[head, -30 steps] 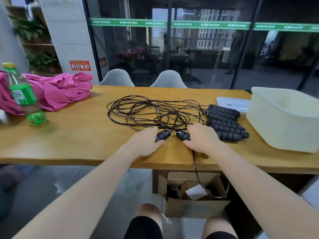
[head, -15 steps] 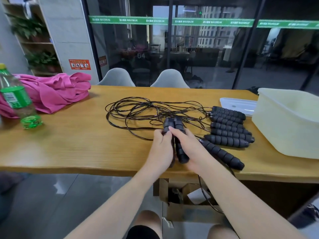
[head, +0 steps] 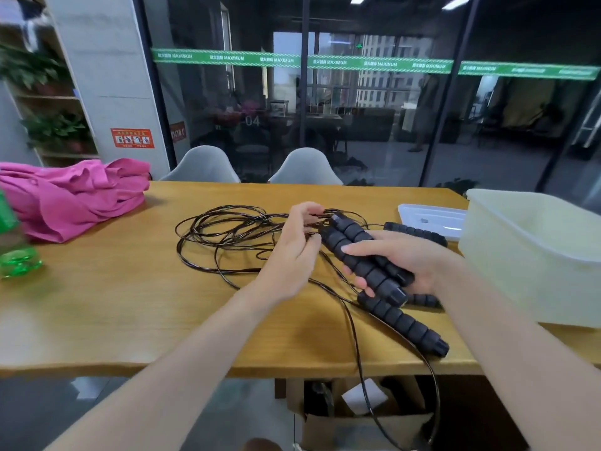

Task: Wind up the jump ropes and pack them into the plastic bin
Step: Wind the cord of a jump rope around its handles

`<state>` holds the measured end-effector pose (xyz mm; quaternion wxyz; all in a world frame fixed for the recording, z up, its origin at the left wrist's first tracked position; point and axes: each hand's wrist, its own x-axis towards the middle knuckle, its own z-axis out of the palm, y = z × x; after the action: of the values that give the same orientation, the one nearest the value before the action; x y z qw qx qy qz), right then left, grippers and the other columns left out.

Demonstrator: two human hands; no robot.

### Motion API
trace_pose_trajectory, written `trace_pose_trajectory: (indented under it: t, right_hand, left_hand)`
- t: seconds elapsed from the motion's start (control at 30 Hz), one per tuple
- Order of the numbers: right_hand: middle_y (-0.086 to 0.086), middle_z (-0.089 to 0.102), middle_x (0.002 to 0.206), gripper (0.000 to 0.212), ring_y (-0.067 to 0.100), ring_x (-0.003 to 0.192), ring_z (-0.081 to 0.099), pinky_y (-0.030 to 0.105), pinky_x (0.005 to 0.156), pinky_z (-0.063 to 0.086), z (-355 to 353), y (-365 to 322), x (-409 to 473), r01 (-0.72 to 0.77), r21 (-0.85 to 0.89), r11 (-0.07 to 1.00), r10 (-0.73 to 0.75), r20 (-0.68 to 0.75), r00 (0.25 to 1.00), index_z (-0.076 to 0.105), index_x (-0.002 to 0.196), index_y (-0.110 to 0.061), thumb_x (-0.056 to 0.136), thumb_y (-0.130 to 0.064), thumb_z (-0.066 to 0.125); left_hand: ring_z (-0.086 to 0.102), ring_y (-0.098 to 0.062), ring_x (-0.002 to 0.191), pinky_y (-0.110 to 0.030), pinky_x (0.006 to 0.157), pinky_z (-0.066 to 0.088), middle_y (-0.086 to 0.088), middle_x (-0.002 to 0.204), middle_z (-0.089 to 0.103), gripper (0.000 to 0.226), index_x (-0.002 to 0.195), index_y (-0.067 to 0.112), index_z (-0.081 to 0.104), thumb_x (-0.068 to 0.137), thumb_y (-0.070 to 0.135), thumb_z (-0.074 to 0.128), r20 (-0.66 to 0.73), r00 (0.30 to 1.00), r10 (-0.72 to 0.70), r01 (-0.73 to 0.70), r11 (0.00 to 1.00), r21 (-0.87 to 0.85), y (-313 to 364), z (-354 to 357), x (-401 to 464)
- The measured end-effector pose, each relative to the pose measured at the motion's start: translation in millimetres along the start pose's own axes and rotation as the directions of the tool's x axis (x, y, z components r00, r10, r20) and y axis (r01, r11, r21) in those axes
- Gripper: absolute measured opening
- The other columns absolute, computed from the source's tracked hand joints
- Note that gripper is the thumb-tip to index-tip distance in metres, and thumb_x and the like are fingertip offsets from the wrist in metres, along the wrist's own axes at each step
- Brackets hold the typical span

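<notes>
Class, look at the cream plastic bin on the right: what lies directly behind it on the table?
Behind the plastic bin lies a clear flat lid, partly visible. The bin's wall hides its right part, and the bin's inside cannot be seen.

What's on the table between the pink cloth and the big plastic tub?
In the head view, between the pink cloth and plastic bin lie tangled black cords, both hands, spare handles and a lid.

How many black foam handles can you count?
5: two handles gripped in the right hand, one near the table's front edge, one behind that hand, one peeking below it. More may be hidden.
</notes>
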<state>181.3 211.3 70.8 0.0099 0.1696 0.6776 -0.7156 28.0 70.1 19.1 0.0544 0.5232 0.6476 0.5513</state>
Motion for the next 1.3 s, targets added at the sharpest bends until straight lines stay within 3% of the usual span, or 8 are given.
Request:
trace_pose_trajectory:
  t: [0.1, 0.23, 0.3, 0.57, 0.8, 0.93, 1.1, 1.3]
  right_hand:
    - [0.014, 0.065, 0.089, 0.034, 0.022, 0.064, 0.060, 0.032, 0.055, 0.055, -22, -18, -8, 0.014, -0.061, 0.998, -0.013, 0.016, 1.000, 0.055, 0.113, -0.011, 0.088, -0.013, 0.077]
    - [0.022, 0.055, 0.092, 0.044, 0.025, 0.064, 0.057, 0.034, 0.057, 0.054, -42, -40, -12, 0.099, -0.181, 0.978, -0.074, 0.143, 0.987, 0.054, 0.119, -0.008, 0.083, -0.013, 0.080]
    - [0.022, 0.057, 0.093, 0.048, 0.027, 0.065, 0.058, 0.035, 0.059, 0.054, -48, -53, -14, 0.165, -0.168, 0.972, -0.145, 0.130, 0.981, 0.053, 0.124, -0.013, 0.083, -0.011, 0.079]
    - [0.010, 0.073, 0.099, 0.045, 0.026, 0.081, 0.072, 0.043, 0.079, 0.061, -58, -75, -7, 0.338, -0.263, 0.903, -0.412, -0.315, 0.855, 0.064, 0.119, -0.018, 0.080, -0.008, 0.085]
    - [0.014, 0.067, 0.098, 0.028, 0.026, 0.084, 0.069, 0.040, 0.080, 0.061, -19, -47, 40, 0.430, 0.253, 0.867, -0.371, -0.248, 0.895, 0.060, 0.115, -0.004, 0.089, -0.002, 0.071]
    - [0.018, 0.069, 0.114, 0.054, 0.021, 0.078, 0.068, 0.033, 0.073, 0.061, 2, -48, 56, 0.390, 0.471, 0.791, -0.384, -0.114, 0.916, 0.053, 0.140, 0.001, 0.088, -0.006, 0.067]
    - [0.014, 0.065, 0.107, 0.050, 0.019, 0.079, 0.063, 0.032, 0.073, 0.057, 14, -67, 75, 0.471, 0.453, 0.757, -0.488, -0.088, 0.868, 0.052, 0.143, 0.000, 0.094, -0.004, 0.064]
    - [0.012, 0.064, 0.100, 0.040, 0.019, 0.079, 0.059, 0.031, 0.072, 0.055, 7, -92, 70, 0.629, 0.368, 0.685, -0.590, -0.227, 0.775, 0.056, 0.138, -0.001, 0.099, -0.002, 0.059]
  left_hand:
    - [0.048, 0.005, 0.127, -0.023, 0.112, 0.036, 0.013, 0.135, 0.057, 0.056, 0.139, 0.029, 0.051, 0.093, -0.003, 0.049, 0.150, 0.988, -0.026, 0.017, 0.998, 0.062, 13, -4, 35]
    - [0.055, 0.015, 0.101, -0.014, 0.090, 0.041, 0.017, 0.110, 0.066, 0.018, 0.118, 0.030, 0.059, 0.104, 0.019, 0.055, 0.198, 0.980, 0.030, -0.070, 0.977, 0.201, 18, 3, 71]
    - [0.062, 0.008, 0.083, -0.020, 0.081, 0.044, 0.007, 0.093, 0.071, 0.029, 0.105, 0.014, 0.066, 0.110, 0.031, 0.043, 0.184, 0.982, -0.035, 0.004, 0.986, 0.169, 21, 6, 82]
    - [0.047, -0.015, 0.056, -0.031, 0.060, 0.048, -0.003, 0.067, 0.043, 0.049, 0.086, 0.013, 0.054, 0.111, 0.046, 0.030, 0.205, 0.960, -0.189, 0.190, 0.982, 0.014, 14, -14, 98]
    - [0.033, -0.008, 0.051, -0.019, 0.045, 0.030, 0.004, 0.063, 0.037, 0.044, 0.081, 0.016, 0.049, 0.112, 0.042, 0.032, 0.146, 0.983, -0.106, 0.109, 0.994, -0.008, 27, -25, 86]
    - [0.034, -0.004, 0.045, -0.016, 0.043, 0.029, 0.011, 0.054, 0.040, 0.046, 0.077, 0.016, 0.049, 0.112, 0.039, 0.031, 0.126, 0.984, -0.125, 0.131, 0.991, -0.036, 35, -38, 78]
    - [0.035, -0.004, 0.042, -0.018, 0.041, 0.029, 0.010, 0.054, 0.040, 0.044, 0.074, 0.021, 0.050, 0.111, 0.040, 0.035, 0.156, 0.980, -0.120, 0.142, 0.980, -0.142, 36, -53, 70]
    - [0.060, -0.015, 0.064, -0.036, 0.079, 0.054, -0.003, 0.064, 0.058, 0.048, 0.089, 0.015, 0.063, 0.110, 0.044, 0.031, 0.170, 0.970, -0.175, 0.136, 0.966, 0.218, 7, -64, 33]
